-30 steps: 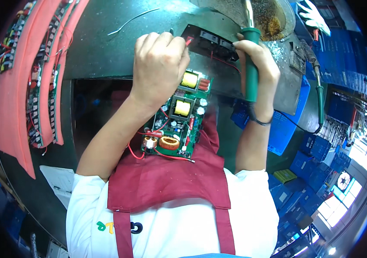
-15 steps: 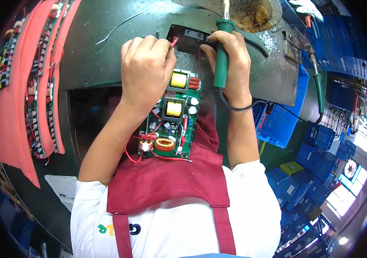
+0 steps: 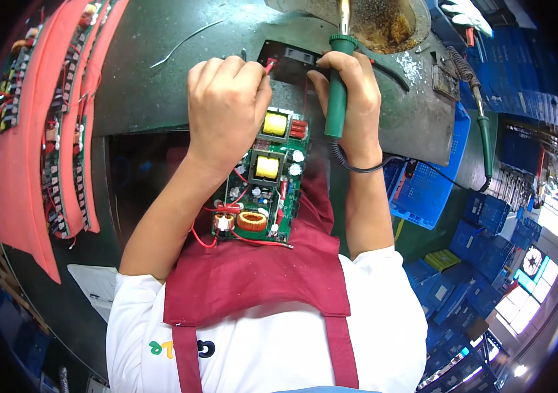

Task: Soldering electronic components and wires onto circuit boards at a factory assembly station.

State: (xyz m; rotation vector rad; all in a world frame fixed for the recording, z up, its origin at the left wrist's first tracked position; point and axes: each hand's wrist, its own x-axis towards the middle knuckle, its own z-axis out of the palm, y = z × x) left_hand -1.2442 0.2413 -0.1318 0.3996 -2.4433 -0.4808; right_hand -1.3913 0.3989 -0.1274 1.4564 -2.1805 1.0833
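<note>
Saw red foam [image 3: 23, 196] at far left, with boards [image 3: 55, 171] slotted in; rightward, found the left hand [image 3: 226, 98], curled together at a red lead [image 3: 270, 65], could not tell whether clamped on it; just below, noted the green board [image 3: 262, 193], overlapping the apron [image 3: 256, 281] in view; above, saw a black panel [image 3: 288, 67]; near its right end, found the right hand [image 3: 360, 92], clamped around the iron [image 3: 336, 108]; farther right, spotted a blue tray [image 3: 432, 190].
</note>
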